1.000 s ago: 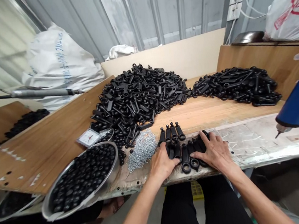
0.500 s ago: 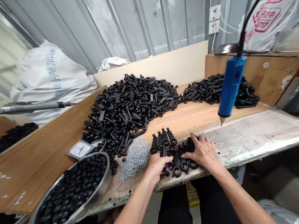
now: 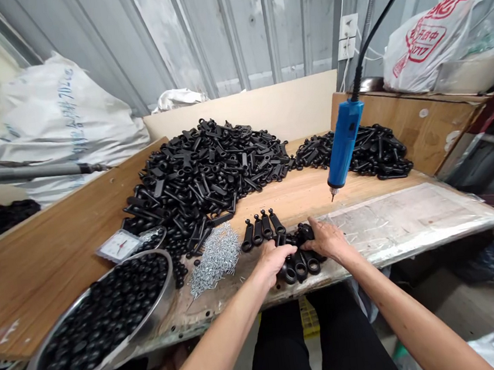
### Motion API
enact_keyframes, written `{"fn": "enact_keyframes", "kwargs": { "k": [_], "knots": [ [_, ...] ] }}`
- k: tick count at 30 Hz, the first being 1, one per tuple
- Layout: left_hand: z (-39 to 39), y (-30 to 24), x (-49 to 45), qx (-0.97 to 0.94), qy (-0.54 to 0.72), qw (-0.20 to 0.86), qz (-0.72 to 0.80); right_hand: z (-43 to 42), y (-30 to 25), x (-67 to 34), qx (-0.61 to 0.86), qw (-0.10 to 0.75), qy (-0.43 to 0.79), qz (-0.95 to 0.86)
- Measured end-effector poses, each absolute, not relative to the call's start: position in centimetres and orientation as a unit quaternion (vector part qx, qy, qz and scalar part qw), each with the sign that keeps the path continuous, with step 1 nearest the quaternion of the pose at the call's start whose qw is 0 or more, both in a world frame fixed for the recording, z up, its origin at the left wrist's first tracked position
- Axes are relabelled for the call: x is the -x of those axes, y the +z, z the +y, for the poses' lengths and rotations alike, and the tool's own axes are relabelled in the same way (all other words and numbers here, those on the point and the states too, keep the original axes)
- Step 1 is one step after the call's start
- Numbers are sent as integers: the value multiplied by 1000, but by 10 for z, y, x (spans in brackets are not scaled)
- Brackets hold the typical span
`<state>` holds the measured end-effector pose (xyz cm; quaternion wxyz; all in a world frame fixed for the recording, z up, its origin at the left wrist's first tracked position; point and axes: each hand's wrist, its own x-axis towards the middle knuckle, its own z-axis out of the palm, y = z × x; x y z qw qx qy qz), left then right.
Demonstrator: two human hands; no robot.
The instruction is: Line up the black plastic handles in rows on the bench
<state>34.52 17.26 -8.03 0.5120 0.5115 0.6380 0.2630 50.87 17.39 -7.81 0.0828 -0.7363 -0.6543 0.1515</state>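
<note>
My left hand point(image 3: 274, 260) and my right hand point(image 3: 328, 239) press from both sides on a small cluster of black plastic handle parts point(image 3: 300, 262) at the bench's front edge, fingers curled around them. Just behind lie three more black handle parts point(image 3: 261, 230) in a row. A blue electric screwdriver point(image 3: 342, 143) hangs on its cable above the bench, right of my hands. A heap of small silver screws point(image 3: 216, 257) lies left of my left hand.
A big pile of black parts point(image 3: 210, 171) and a smaller pile point(image 3: 358, 151) fill the back of the wooden bench point(image 3: 60, 257). A metal bowl of black caps point(image 3: 97, 315) and a small dial scale point(image 3: 118, 245) sit left. White sacks point(image 3: 55, 123) stand behind.
My hands have drawn closer together, bunching the black parts between them. The view swung right, and the blue screwdriver now hangs nearer the middle.
</note>
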Motion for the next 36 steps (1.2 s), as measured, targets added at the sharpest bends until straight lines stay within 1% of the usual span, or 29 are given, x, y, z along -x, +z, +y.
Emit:
{"fn": "enact_keyframes", "kwargs": {
  "k": [4,10,16,20,25,32,36],
  "knots": [
    [173,-80,-352,-471,268,575,612,175,-76,-510,741,81,160,-646],
    [174,-77,-352,-389,291,669,563,180,-78,-511,759,103,179,-618],
    [173,-75,-360,-323,317,732,510,182,-81,-510,751,155,210,-606],
    [170,-68,-369,-274,359,758,471,182,-88,-515,743,199,231,-595],
    [168,-68,-375,-201,409,775,439,187,-99,-518,746,269,247,-558],
    [168,-79,-376,-144,424,794,412,185,-99,-503,669,429,361,-488],
    [172,-84,-372,-128,422,797,412,186,-96,-493,634,486,390,-457]
  ]
}}
